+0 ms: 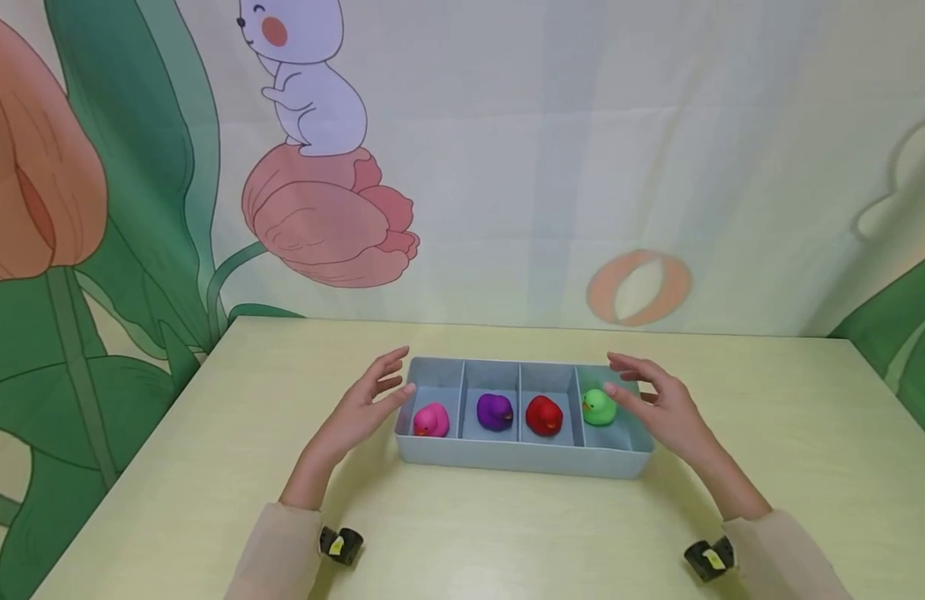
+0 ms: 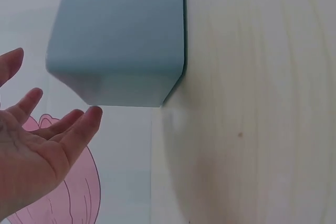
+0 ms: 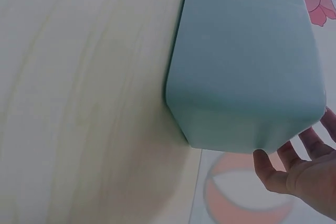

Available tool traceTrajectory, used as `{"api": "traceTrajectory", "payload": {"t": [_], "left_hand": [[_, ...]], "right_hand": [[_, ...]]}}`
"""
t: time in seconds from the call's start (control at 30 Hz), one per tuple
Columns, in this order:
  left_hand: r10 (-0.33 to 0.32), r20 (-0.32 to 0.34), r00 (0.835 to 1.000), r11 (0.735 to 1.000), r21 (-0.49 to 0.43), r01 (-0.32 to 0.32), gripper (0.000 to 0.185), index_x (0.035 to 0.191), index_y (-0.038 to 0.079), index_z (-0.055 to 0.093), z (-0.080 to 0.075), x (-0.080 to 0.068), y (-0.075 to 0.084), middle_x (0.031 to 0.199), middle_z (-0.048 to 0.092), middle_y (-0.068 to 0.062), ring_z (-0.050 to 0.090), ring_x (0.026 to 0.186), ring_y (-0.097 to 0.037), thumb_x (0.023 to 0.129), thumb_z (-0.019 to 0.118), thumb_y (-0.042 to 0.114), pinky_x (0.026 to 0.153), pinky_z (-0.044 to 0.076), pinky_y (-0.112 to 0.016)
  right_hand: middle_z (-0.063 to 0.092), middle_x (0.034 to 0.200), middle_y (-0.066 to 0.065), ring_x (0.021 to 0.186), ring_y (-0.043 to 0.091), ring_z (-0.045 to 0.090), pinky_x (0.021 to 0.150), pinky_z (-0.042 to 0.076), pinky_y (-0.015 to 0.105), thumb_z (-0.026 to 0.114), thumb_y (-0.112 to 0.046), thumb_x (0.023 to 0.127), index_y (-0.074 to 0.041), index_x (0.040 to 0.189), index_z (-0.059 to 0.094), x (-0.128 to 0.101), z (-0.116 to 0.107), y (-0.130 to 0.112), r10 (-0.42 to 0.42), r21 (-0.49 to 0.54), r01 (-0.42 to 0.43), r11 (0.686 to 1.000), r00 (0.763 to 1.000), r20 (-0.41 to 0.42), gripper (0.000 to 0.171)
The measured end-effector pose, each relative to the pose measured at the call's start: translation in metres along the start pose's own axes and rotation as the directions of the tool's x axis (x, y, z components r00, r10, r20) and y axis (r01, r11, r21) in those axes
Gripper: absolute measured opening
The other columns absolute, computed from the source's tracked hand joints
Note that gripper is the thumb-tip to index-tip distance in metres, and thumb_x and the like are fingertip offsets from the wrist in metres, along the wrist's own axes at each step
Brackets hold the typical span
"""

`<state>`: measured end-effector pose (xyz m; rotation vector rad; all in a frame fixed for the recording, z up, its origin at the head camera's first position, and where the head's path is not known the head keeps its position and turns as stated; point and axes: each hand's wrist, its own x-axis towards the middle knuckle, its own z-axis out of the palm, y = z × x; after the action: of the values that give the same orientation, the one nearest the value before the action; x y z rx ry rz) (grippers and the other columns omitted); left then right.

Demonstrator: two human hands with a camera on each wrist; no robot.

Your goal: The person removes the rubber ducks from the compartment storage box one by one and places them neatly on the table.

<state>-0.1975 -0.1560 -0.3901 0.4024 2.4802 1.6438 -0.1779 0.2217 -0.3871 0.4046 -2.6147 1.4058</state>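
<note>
Here both hands (image 1: 507, 404) flank the grey tray (image 1: 522, 457), fingers straight.

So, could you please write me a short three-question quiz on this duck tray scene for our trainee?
1. True or false: the left hand is gripping the pink duck.
2. Which duck sits in the compartment nearest the right hand? A) purple duck B) red duck C) green duck
3. Fill in: the grey tray has ___ compartments, each holding one duck.

Key
1. False: the left hand is open beside the tray's left end and holds nothing.
2. C: the green duck is in the rightmost compartment, next to the right hand's fingers.
3. Four.
</note>
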Motion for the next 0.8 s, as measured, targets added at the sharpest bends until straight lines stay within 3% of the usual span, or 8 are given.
{"api": "traceTrajectory", "payload": {"t": [0.23, 0.37, 0.53, 0.8], "left_hand": [[-0.06, 0.044, 0.997, 0.998, 0.008, 0.059, 0.056, 0.139, 0.017, 0.036, -0.001, 0.002, -0.004, 0.141, 0.034, -0.017, 0.039, 0.124, -0.039, 0.089, 0.058, 0.03, 0.092, 0.041, -0.051], [-0.064, 0.063, 0.996, 0.998, -0.003, 0.064, 0.055, 0.137, 0.015, 0.039, -0.002, 0.004, -0.006, 0.14, 0.035, -0.017, 0.039, 0.123, -0.039, 0.088, 0.059, 0.029, 0.09, 0.043, -0.049], [-0.083, 0.08, 0.993, 0.996, -0.002, 0.084, 0.056, 0.137, 0.013, 0.04, -0.002, 0.007, -0.009, 0.139, 0.035, -0.017, 0.039, 0.123, -0.04, 0.088, 0.06, 0.028, 0.087, 0.046, -0.047], [-0.123, 0.098, 0.988, 0.992, 0.018, 0.121, 0.055, 0.135, 0.011, 0.042, 0.0, 0.011, -0.012, 0.138, 0.036, -0.019, 0.042, 0.12, -0.04, 0.086, 0.063, 0.022, 0.083, 0.049, -0.045]], "right_hand": [[0.059, 0.113, 0.019, 0.101, 0.033, 0.053, 0.079, 0.044, 0.043, 0.064, -0.019, 0.086, -0.001, 0.121, 0.055, 0.0, 0.005, 0.006, 0.003, -0.046, -0.003, 0.999, 1.0, -0.004, 0.041], [0.063, 0.106, 0.016, 0.094, 0.031, 0.057, 0.077, 0.045, 0.045, 0.069, -0.015, 0.081, 0.001, 0.113, 0.06, 0.001, 0.01, 0.008, -0.05, -0.122, 0.048, 0.991, 0.999, -0.011, 0.036], [0.065, 0.099, 0.016, 0.084, 0.027, 0.06, 0.074, 0.048, 0.046, 0.07, -0.009, 0.078, 0.003, 0.107, 0.063, 0.004, 0.016, 0.008, -0.111, -0.202, 0.109, 0.973, 0.994, 0.001, 0.032], [0.064, 0.095, 0.018, 0.074, 0.024, 0.058, 0.062, 0.048, 0.032, 0.071, -0.007, 0.075, 0.006, 0.103, 0.064, 0.009, 0.023, 0.006, -0.112, -0.361, 0.113, 0.926, 0.993, 0.024, 0.031]]}}
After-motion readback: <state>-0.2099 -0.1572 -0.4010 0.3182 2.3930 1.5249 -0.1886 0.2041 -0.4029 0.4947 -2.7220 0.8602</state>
